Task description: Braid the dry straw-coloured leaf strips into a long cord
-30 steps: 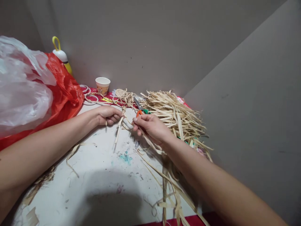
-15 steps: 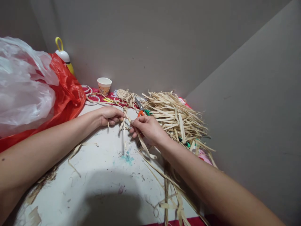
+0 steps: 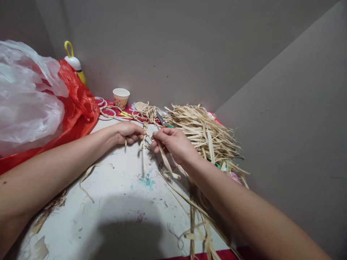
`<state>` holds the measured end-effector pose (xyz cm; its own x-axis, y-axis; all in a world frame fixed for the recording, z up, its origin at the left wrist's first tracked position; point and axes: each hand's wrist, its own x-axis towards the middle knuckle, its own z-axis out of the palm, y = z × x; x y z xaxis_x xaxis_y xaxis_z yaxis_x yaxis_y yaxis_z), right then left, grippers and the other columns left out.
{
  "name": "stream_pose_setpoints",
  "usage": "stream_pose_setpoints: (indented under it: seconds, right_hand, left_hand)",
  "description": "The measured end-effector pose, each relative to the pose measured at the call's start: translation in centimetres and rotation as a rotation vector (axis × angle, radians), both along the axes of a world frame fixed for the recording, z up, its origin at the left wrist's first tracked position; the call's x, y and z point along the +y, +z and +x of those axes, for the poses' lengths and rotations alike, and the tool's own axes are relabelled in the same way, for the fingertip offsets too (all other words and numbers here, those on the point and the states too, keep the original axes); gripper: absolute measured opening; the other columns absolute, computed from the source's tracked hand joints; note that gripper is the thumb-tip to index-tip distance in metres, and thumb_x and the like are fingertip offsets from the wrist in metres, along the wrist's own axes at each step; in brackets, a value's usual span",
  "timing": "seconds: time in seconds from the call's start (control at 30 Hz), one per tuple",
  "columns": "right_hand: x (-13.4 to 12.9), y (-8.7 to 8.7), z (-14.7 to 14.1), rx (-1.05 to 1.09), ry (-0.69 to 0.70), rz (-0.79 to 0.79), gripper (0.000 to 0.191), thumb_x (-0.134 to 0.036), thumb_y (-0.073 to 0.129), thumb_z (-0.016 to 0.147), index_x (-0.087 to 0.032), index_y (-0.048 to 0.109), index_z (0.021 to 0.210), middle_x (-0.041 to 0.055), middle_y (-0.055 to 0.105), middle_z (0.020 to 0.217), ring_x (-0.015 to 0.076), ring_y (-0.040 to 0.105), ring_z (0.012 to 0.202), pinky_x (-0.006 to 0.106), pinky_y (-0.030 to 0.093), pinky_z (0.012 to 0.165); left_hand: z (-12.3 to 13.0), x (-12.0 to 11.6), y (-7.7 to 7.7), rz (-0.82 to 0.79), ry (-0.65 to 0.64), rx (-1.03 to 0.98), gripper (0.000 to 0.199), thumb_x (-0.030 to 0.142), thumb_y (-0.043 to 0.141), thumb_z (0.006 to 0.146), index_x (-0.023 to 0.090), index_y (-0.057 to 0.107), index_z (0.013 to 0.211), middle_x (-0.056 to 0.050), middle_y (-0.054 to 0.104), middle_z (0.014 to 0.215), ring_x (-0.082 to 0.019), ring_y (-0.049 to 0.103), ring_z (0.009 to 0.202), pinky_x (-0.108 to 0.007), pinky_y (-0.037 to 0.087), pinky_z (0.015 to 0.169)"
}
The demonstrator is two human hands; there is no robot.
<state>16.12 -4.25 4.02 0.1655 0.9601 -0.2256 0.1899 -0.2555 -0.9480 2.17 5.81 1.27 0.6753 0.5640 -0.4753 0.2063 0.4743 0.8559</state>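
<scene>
Between my hands, near the back of the white table, is a knotted cord of pale dried straw with loose ends hanging from it. My left hand is closed, pinching this cord from the left; a short straw end pokes out below its fingers. My right hand pinches a flat straw strip between thumb and finger, and the strip's tail trails down toward the tabletop. Scissors lie just behind my right hand, their handles mostly hidden by it.
A heap of dried straw lies at the right. White and red plastic bags bulge at the left, before a yellow-and-white bottle. A paper cup stands by the wall. Loose strips hang over the front right.
My right hand has shifted slightly up and right with its strip, covering more of the scissors' handles. My left hand keeps its pinch almost unmoved.
</scene>
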Motion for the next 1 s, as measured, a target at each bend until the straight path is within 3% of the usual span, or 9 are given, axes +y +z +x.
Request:
stream_pose_setpoints:
  seconds: [0.13, 0.23, 0.37, 0.57, 0.73, 0.9, 1.0]
  right_hand:
    - [-0.4, 2.0, 0.6, 0.059, -0.003, 0.031, 0.016, -0.019, 0.057, 0.080, -0.012, 0.061, 0.066, 0.0020, 0.065, 0.062, 0.0043, 0.054, 0.042, 0.013, 0.032, 0.036]
    - [-0.8, 2.9, 0.9, 0.145, -0.024, 0.009, 0.016, -0.022, 0.058, 0.080, -0.012, 0.063, 0.069, 0.0014, 0.063, 0.061, 0.0046, 0.053, 0.043, 0.013, 0.029, 0.034]
    - [-1.2, 2.0, 0.7, 0.240, -0.045, -0.078, 0.015, -0.023, 0.059, 0.079, -0.012, 0.064, 0.071, 0.0010, 0.063, 0.061, 0.0054, 0.053, 0.044, 0.014, 0.029, 0.033]
    - [-0.5, -1.3, 0.9, 0.063, -0.008, -0.103, 0.018, -0.022, 0.063, 0.074, -0.013, 0.057, 0.060, 0.0004, 0.063, 0.058, 0.0061, 0.051, 0.042, 0.015, 0.031, 0.034]
    - [-0.2, -1.8, 0.5, -0.012, 0.029, -0.104, 0.020, -0.018, 0.056, 0.079, -0.014, 0.055, 0.059, -0.0006, 0.062, 0.054, 0.0060, 0.050, 0.038, 0.015, 0.029, 0.032]
    - [-0.2, -2.0, 0.2, -0.158, 0.081, -0.088, 0.023, -0.012, 0.052, 0.078, -0.015, 0.054, 0.056, -0.0010, 0.059, 0.049, 0.0062, 0.047, 0.036, 0.016, 0.030, 0.033]
    - [0.1, -2.4, 0.6, -0.213, 0.106, -0.081, 0.021, -0.014, 0.051, 0.077, -0.015, 0.053, 0.056, -0.0007, 0.059, 0.050, 0.0069, 0.045, 0.035, 0.018, 0.029, 0.033]
  left_hand:
    - [0.1, -0.1, -0.1, -0.015, 0.044, -0.001, 0.015, 0.004, 0.052, 0.076, 0.009, 0.055, 0.063, -0.003, 0.062, 0.056, 0.001, 0.028, 0.029, -0.011, 0.023, 0.028]
    - [0.2, -0.2, 0.0, -0.029, 0.053, 0.035, 0.015, 0.006, 0.051, 0.079, 0.008, 0.060, 0.067, -0.006, 0.066, 0.056, -0.005, 0.050, 0.036, -0.015, 0.044, 0.037]
    - [0.3, -0.3, 0.1, -0.045, 0.023, 0.088, 0.020, 0.009, 0.048, 0.083, 0.006, 0.065, 0.073, -0.007, 0.067, 0.056, -0.010, 0.062, 0.047, -0.016, 0.051, 0.046]
    - [0.3, -0.3, 0.1, -0.040, 0.028, 0.088, 0.023, 0.009, 0.049, 0.083, 0.006, 0.064, 0.066, -0.007, 0.065, 0.052, -0.009, 0.061, 0.045, -0.015, 0.049, 0.044]
    - [0.3, -0.2, -0.1, -0.041, 0.032, 0.069, 0.020, 0.009, 0.051, 0.082, 0.006, 0.064, 0.066, -0.006, 0.064, 0.052, -0.009, 0.060, 0.044, -0.015, 0.049, 0.043]
    - [0.2, -0.1, -0.2, -0.036, 0.018, 0.005, 0.022, 0.005, 0.052, 0.078, 0.009, 0.055, 0.057, 0.001, 0.052, 0.046, -0.001, 0.038, 0.031, -0.010, 0.027, 0.029]
    - [0.1, -0.2, 0.0, -0.024, -0.016, -0.020, 0.024, 0.004, 0.049, 0.079, 0.011, 0.050, 0.056, 0.004, 0.045, 0.045, 0.001, 0.025, 0.029, -0.010, 0.017, 0.028]
